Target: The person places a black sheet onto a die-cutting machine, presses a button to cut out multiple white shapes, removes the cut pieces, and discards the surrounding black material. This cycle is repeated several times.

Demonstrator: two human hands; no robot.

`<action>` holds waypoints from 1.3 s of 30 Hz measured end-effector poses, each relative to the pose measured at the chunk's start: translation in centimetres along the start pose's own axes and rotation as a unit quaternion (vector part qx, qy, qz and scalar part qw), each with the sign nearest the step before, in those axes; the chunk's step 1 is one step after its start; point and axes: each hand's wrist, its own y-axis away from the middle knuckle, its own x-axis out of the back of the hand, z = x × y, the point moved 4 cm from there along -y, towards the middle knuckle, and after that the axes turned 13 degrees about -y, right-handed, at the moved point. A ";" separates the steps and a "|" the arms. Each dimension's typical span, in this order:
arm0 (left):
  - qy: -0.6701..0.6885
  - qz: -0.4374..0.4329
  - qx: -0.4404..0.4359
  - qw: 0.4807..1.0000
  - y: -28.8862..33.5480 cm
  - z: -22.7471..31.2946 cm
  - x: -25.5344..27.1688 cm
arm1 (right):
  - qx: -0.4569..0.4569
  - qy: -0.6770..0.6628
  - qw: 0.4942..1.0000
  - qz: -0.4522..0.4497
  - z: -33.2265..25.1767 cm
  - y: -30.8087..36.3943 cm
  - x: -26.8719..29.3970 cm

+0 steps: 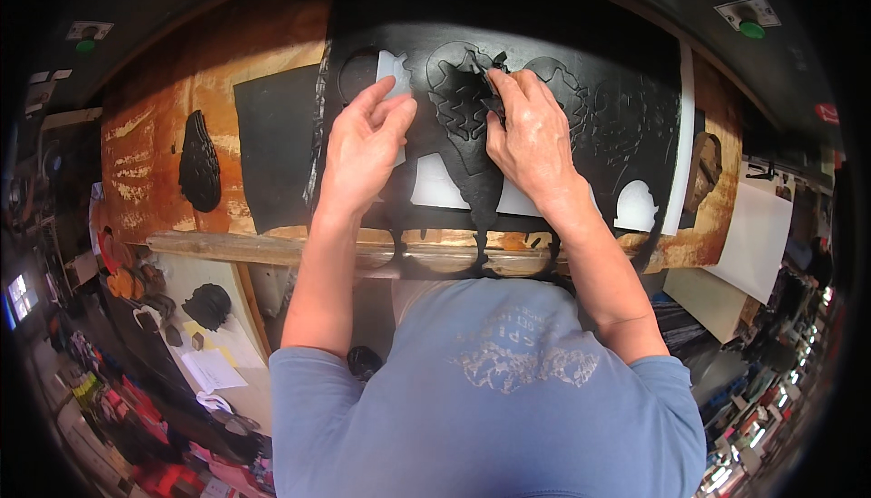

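Observation:
A large black sheet [599,126] with die-cut shapes lies on an orange-brown workbench [154,171]. Several shapes are gone from it, leaving white openings [635,208]. My right hand [531,131] pinches a black cut-out piece [463,99] at the sheet's upper middle, fingers closed on its edge. My left hand [363,149] presses flat on the sheet just left of that piece, fingers spread over a white opening.
A stack of black cut-outs [200,162] rests on the bench at left, beside a plain black sheet [272,144]. White sheets [758,239] lean at right. Below left, a lower surface [218,353] carries another black pile and papers.

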 end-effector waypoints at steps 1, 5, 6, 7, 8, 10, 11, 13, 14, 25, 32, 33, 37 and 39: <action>-0.011 -0.026 0.017 0.999 -0.4 -0.1 0.1 | 0.000 0.002 1.000 0.003 -0.1 0.0 -0.2; 0.034 -0.067 0.013 0.997 -1.8 -0.6 0.3 | -0.015 0.014 1.000 -0.007 -0.4 -0.4 -0.7; 0.062 -0.067 0.016 0.996 -2.0 -0.9 0.3 | -0.010 0.008 1.000 -0.003 -0.6 -0.6 -0.7; 0.101 -0.076 -0.016 0.992 -2.2 -0.9 0.2 | -0.004 0.002 1.000 0.000 -0.7 -0.7 -0.8; 0.131 -0.102 0.024 0.986 -2.6 -1.5 0.1 | 0.004 -0.006 1.000 0.002 -0.9 -0.8 -0.9; 0.208 -0.154 0.032 0.965 -3.5 -2.1 -0.3 | 0.004 -0.007 1.000 -0.004 -1.1 -1.0 -1.2; 0.242 -0.174 0.036 0.954 -3.9 -2.3 -0.5 | 0.004 -0.007 1.000 -0.008 -1.2 -1.1 -1.3; 0.288 -0.184 0.050 0.938 -4.3 -2.9 -1.0 | -0.007 -0.008 1.000 -0.015 -1.3 -1.1 -1.5; 0.327 -0.192 0.026 0.925 -4.4 -2.8 -1.2 | -0.013 -0.010 1.000 -0.018 -1.4 -1.1 -1.5; 0.301 -0.170 -0.067 0.936 -2.3 -1.2 -2.5 | -0.032 -0.038 0.998 -0.025 -1.2 -1.0 -1.2; 0.099 0.115 -0.099 0.983 -0.6 -1.8 -2.9 | -0.136 -0.175 0.975 0.022 1.5 -0.2 0.3; 0.061 0.167 -0.153 0.972 -0.2 -1.5 -3.0 | -0.189 -0.247 0.949 0.051 2.4 0.1 0.7; -0.043 0.245 -0.306 0.919 1.4 -0.6 -3.9 | -0.295 -0.337 0.890 0.086 5.4 1.5 2.0; -0.033 0.171 -0.313 0.934 1.7 -0.1 -5.0 | -0.282 -0.546 0.784 0.089 6.4 1.8 2.0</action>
